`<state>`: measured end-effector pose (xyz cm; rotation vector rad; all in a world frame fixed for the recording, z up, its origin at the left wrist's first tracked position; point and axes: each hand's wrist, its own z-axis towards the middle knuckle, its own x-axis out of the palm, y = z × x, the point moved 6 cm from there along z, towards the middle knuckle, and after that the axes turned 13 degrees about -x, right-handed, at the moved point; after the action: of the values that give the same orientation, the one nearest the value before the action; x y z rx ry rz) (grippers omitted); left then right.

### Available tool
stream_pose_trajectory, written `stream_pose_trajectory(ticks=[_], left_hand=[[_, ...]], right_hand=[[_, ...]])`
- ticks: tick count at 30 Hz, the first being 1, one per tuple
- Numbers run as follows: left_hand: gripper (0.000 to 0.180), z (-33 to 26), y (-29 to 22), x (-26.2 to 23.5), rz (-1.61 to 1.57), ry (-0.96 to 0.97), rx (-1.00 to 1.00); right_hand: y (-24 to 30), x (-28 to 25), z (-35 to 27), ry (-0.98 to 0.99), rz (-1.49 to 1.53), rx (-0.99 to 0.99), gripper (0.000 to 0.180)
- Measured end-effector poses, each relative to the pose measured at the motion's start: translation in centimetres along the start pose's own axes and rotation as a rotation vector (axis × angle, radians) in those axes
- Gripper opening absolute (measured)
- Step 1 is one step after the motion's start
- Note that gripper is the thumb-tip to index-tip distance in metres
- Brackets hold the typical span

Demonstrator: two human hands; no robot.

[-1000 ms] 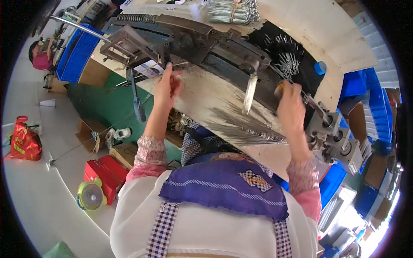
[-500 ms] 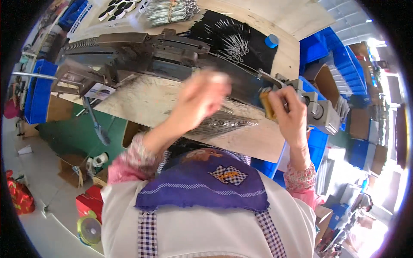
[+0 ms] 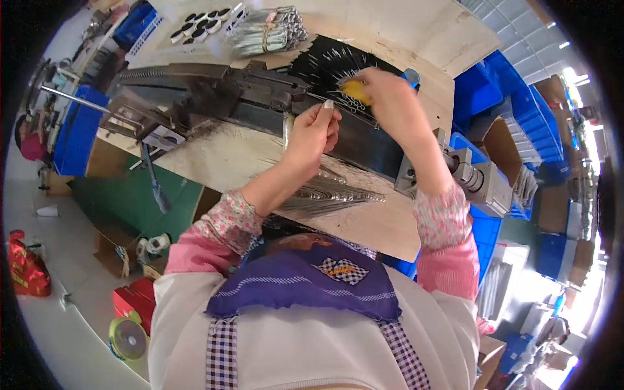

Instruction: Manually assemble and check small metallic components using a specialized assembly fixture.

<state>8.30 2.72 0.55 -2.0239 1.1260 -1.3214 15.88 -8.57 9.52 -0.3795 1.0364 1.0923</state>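
My left hand (image 3: pixel 312 134) is closed with its thumb pressed to the fingers, just in front of the long dark metal machine (image 3: pixel 244 91). Its thumb has a white tip; anything pinched there is too small to make out. Over the black cloth (image 3: pixel 325 49), my right hand (image 3: pixel 389 101) is closed on a yellow piece (image 3: pixel 356 91) whose kind is blurred. Beneath it lie loose thin metal pins with looped ends (image 3: pixel 354 104), partly covered by the hand. A fan of thin metal wires (image 3: pixel 335 193) rests on the wooden table (image 3: pixel 383 221), nearer to me.
Behind the machine are a bundle of metal rods (image 3: pixel 270 32) and a white basket (image 3: pixel 146 36) near round black-and-white pieces (image 3: pixel 201 26). A blue round lid (image 3: pixel 411 77) stands beyond my right hand. Grey machine parts (image 3: pixel 484 185) and blue bins (image 3: pixel 481 84) are at the right.
My right hand has moved left and away from me, from the machine's right end to above the black cloth, carrying the yellow piece. My left hand has shifted slightly and is now sharp.
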Motion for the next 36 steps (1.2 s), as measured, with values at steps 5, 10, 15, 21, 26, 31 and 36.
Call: stream_pose_trajectory(ticks=[5, 10, 15, 21, 26, 31, 36], left_hand=[[0.022, -0.5, 0.0, -0.4, -0.036, -0.036, -0.037], [0.03, -0.4, -0.1, -0.2, -0.086, 0.043, 0.006], [0.035, 0.5, -0.4, -0.1, 0.026, 0.146, -0.045], [0.07, 0.3, -0.2, 2.5, -0.519, 0.358, -0.201], [0.075, -1.0, -2.6, 1.6, -0.668, 0.447, -0.253], [0.072, -1.6, -2.1, 0.6, -0.703, 0.411, -0.182], [0.066, -2.0, -1.9, 0.0, -0.672, 0.352, -0.128]], right_hand=[[0.8, 3.3, 0.7, 0.275, 0.536, 0.135, 0.025], [-0.2, 1.9, 0.0, 0.272, 0.845, 0.382, 0.027], [-1.1, 2.1, 1.1, 0.417, 1.022, 0.541, 0.03], [-0.3, 1.2, 2.3, 0.448, 0.396, 0.036, 0.027], [2.1, -2.5, 0.7, 0.172, -0.41, -0.315, 0.033], [6.9, -0.2, 1.1, 0.051, -0.004, -0.164, 0.027], [2.0, -0.6, 0.9, 0.024, 0.2, 0.123, 0.01]])
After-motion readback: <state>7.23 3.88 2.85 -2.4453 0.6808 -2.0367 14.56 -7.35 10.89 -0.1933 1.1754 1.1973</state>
